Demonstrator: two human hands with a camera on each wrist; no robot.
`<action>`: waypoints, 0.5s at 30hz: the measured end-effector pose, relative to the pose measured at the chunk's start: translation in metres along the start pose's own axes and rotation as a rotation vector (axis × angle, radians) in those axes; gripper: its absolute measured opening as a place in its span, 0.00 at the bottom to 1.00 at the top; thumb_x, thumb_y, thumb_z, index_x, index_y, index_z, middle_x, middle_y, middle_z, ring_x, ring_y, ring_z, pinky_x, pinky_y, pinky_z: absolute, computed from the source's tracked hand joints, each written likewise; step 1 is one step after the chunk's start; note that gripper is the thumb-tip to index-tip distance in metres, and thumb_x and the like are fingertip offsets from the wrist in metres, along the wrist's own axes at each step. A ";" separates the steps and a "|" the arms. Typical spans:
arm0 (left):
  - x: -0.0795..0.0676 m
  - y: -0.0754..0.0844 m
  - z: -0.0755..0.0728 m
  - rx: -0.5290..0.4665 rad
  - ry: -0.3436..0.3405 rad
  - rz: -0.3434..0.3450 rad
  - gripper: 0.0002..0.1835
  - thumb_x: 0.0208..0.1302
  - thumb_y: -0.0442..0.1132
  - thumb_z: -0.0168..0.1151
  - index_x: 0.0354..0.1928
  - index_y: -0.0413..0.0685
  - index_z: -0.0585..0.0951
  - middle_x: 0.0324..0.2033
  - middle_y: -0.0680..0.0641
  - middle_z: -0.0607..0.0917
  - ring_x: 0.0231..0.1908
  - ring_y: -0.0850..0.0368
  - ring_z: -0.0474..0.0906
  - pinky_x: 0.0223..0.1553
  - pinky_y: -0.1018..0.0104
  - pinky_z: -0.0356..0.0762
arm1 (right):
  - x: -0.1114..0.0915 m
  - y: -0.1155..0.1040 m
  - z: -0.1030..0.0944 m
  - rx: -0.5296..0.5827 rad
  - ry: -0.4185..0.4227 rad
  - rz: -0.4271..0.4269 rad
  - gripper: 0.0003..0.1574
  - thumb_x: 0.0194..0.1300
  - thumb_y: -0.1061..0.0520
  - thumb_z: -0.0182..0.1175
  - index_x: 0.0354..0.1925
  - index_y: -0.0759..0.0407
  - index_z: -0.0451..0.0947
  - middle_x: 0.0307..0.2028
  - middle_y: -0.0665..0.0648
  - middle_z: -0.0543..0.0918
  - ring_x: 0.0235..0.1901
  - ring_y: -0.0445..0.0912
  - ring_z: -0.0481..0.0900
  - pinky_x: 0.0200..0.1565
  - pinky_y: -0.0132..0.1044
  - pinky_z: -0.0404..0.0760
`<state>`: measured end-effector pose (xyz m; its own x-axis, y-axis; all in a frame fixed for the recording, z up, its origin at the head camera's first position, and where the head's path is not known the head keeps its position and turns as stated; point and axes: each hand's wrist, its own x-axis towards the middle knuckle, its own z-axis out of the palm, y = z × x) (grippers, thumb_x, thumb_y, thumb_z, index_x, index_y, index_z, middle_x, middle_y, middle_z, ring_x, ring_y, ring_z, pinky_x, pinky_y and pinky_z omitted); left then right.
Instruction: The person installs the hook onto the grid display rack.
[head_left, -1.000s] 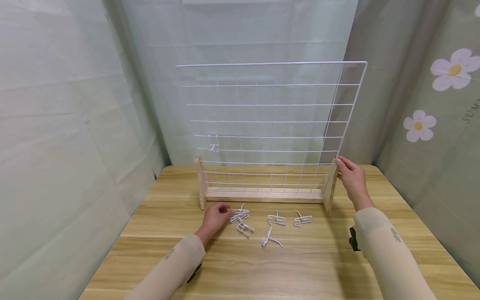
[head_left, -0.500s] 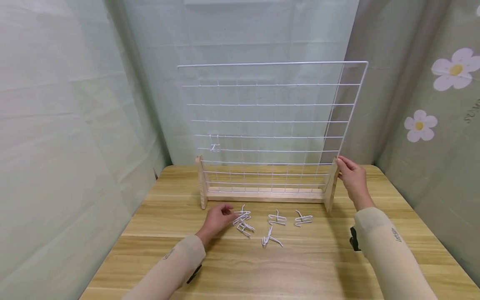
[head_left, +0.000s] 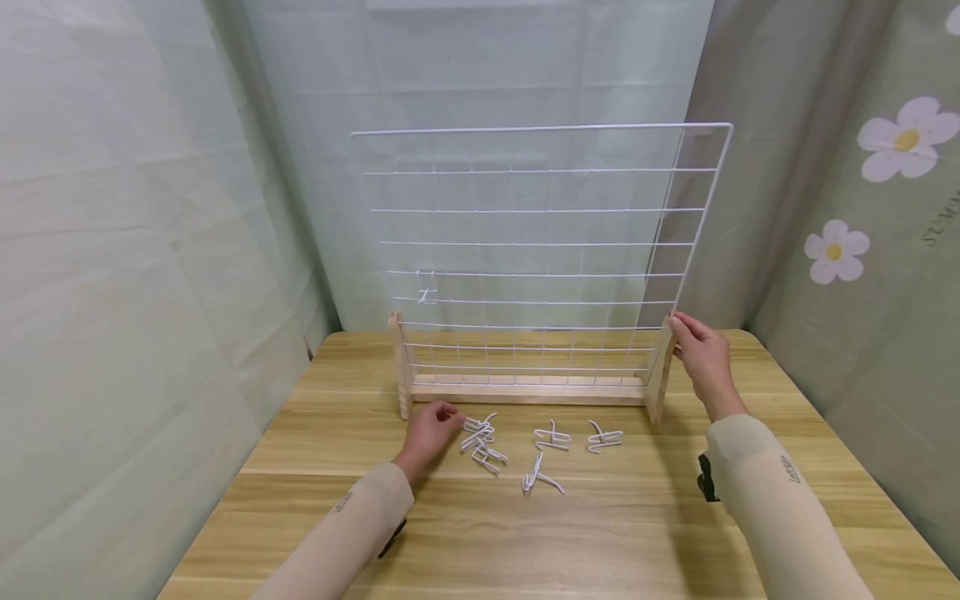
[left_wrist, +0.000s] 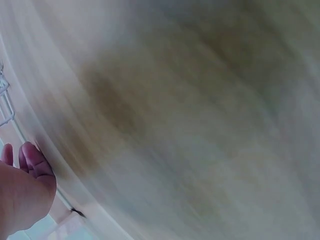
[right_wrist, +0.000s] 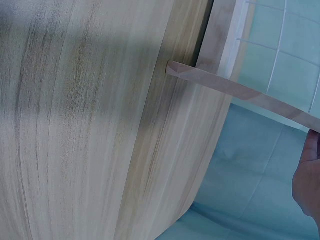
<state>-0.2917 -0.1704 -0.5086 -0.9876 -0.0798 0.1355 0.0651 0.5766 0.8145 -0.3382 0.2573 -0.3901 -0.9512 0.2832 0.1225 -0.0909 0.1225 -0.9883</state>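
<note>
A white wire grid panel (head_left: pixel 540 274) stands upright in a wooden base (head_left: pixel 528 392) on the table. With thumb and fingers, my right hand (head_left: pixel 705 358) pinches the top of the right wooden side post (head_left: pixel 659 383); the right wrist view shows this post (right_wrist: pixel 240 91) too. My left hand (head_left: pixel 429 437), fingers loosely bent, has its fingertips at the left end of a tangled cluster of white wire hooks (head_left: pixel 480 430). In the left wrist view, that hand (left_wrist: pixel 30 192) shows beside some hooks (left_wrist: pixel 7 102). One hook (head_left: pixel 426 292) hangs on the panel's left part.
Separate white hooks lie to the right: one in the middle (head_left: pixel 552 437), one farther right (head_left: pixel 604 437) and one nearer the front (head_left: pixel 537 477). Pale curtains (head_left: pixel 150 250) surround the wooden table (head_left: pixel 585 542), with flowers printed on the right one.
My left hand reached slightly right over the cluster, then drew back left; the upper hook in the cluster has shifted a little. My right hand stays on the post.
</note>
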 end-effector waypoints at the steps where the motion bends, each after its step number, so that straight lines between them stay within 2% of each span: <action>1: 0.000 0.000 0.000 0.003 -0.003 0.003 0.10 0.61 0.37 0.69 0.39 0.38 0.84 0.31 0.47 0.82 0.34 0.54 0.75 0.38 0.59 0.75 | 0.000 0.000 0.000 -0.004 -0.001 0.000 0.35 0.71 0.42 0.57 0.67 0.62 0.72 0.53 0.50 0.79 0.49 0.39 0.78 0.46 0.25 0.79; 6: -0.001 0.002 0.000 0.016 -0.009 -0.001 0.11 0.60 0.37 0.70 0.40 0.38 0.83 0.31 0.47 0.82 0.35 0.53 0.76 0.40 0.59 0.75 | 0.001 0.000 0.000 -0.021 -0.007 -0.003 0.36 0.72 0.42 0.56 0.68 0.63 0.69 0.55 0.51 0.78 0.50 0.39 0.78 0.45 0.24 0.79; 11: -0.001 0.005 0.002 0.026 0.017 -0.027 0.10 0.60 0.38 0.69 0.38 0.38 0.83 0.29 0.47 0.81 0.32 0.53 0.75 0.37 0.60 0.74 | 0.000 -0.001 0.000 0.002 -0.003 0.008 0.36 0.72 0.43 0.57 0.67 0.64 0.70 0.53 0.49 0.79 0.49 0.39 0.77 0.44 0.24 0.79; 15: 0.000 0.004 0.003 0.019 0.020 -0.022 0.10 0.61 0.39 0.69 0.37 0.38 0.83 0.29 0.47 0.81 0.32 0.54 0.75 0.36 0.60 0.74 | 0.000 -0.002 0.001 -0.007 -0.012 0.010 0.36 0.72 0.42 0.56 0.68 0.63 0.70 0.56 0.52 0.78 0.51 0.41 0.77 0.49 0.29 0.79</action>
<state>-0.2913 -0.1657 -0.5066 -0.9856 -0.1087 0.1292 0.0407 0.5895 0.8067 -0.3380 0.2565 -0.3882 -0.9554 0.2734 0.1117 -0.0794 0.1266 -0.9888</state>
